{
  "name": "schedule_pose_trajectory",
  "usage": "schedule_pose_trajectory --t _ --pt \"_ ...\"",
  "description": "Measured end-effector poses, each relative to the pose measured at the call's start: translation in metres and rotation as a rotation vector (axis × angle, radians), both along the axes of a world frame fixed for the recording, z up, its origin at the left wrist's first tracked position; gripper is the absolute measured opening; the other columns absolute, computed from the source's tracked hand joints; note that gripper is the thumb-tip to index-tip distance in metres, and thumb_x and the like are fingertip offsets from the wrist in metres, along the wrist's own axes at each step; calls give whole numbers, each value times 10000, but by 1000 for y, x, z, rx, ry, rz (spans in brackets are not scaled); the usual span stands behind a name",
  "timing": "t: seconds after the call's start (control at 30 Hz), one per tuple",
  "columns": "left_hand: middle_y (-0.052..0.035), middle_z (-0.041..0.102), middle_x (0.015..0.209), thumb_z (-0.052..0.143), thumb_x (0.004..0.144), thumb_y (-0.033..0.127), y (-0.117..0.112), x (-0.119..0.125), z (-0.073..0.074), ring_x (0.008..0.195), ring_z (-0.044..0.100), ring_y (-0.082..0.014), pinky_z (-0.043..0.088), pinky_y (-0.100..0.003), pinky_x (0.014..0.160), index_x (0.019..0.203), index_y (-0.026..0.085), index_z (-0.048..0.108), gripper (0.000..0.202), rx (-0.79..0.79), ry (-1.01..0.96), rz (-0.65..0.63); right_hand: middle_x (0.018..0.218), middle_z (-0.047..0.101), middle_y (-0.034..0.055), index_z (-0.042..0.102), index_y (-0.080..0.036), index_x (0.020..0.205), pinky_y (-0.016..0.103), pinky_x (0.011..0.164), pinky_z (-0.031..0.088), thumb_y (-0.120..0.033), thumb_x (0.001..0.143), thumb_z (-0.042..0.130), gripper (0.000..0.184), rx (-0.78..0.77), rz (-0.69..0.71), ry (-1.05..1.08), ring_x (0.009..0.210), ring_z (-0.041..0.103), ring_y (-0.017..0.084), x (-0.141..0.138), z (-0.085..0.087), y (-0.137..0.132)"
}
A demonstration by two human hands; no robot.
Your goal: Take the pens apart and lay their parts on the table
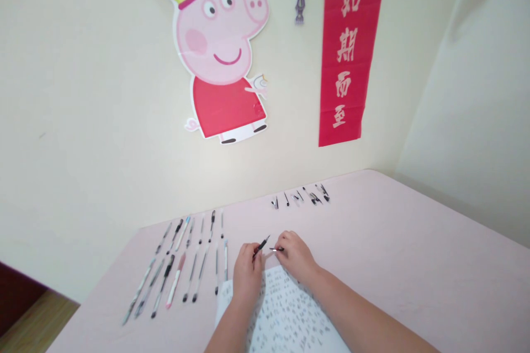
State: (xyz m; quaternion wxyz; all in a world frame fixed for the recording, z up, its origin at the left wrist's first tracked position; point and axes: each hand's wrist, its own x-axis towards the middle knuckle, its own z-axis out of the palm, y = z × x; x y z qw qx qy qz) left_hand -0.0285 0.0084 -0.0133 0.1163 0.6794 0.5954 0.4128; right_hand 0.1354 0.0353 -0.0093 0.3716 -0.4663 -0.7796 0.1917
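The left hand (247, 274) is curled closed, thumb and forefinger pinched around the lower end of a slim black pen barrel (261, 244), which slants up and away from the fingertips toward the right hand (296, 254). That hand's fingers are also drawn together, nipping a short thin dark piece with a silver tip (276, 249). The piece lies level and points back at the left hand. The two pieces sit just apart in the narrow gap between the two sets of fingertips, not joined, though it is too small to tell whether their ends touch. Directly under both wrists lies a white sheet of paper covered in small handwriting (290, 314), flat on the pale pink tabletop (393, 242). To the left of the left-hand fingers, near but not touching, two rows of slender pens in black, white and pink (182, 265) lie side by side, each whole as far as can be seen. Beyond the right-hand fingers, well apart and close to the wall, a short line of tiny dark loose parts (300, 197) is spread out. Judged from how things lie, the pen between the fingers is the only one apart, so the work looks to be mid-way on this one pen, with the laid-out rows untouched by either hand. On the cream wall (83, 94) behind hang a pink cartoon pig sticker with a green crown (219, 49) and a red paper banner with pale characters (348, 49).
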Motion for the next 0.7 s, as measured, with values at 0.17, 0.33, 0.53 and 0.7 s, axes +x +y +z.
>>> schedule_pose_trajectory --t 0.17,0.33,0.53,0.7 --pt "-51 583 831 428 803 244 0 1 1 803 570 -194 467 -349 732 870 187 567 164 -10 -16 3 835 587 47 663 -207 721 302 754 395 -90 722 579 144 14 17 -68 852 499 190 0 -3 -1" --pt "-49 592 819 442 792 245 1 1 1 789 574 -189 472 -343 722 860 185 576 161 10 -19 5 849 593 47 671 -217 743 305 771 399 -81 715 565 175 2 19 -46 865 504 193 -1 -6 1" --pt "-51 592 819 441 787 233 1 0 0 790 569 -190 467 -342 724 855 182 578 161 5 -4 4 795 581 32 630 -193 715 299 767 393 -79 709 542 144 -15 -48 111 834 508 180 0 -9 7" --pt "-49 589 823 451 771 219 0 0 2 799 569 -194 466 -343 726 854 186 582 158 -16 -7 -9 716 560 17 580 -184 663 268 661 396 -110 705 501 116 -99 -162 303 694 513 152 3 -20 18"
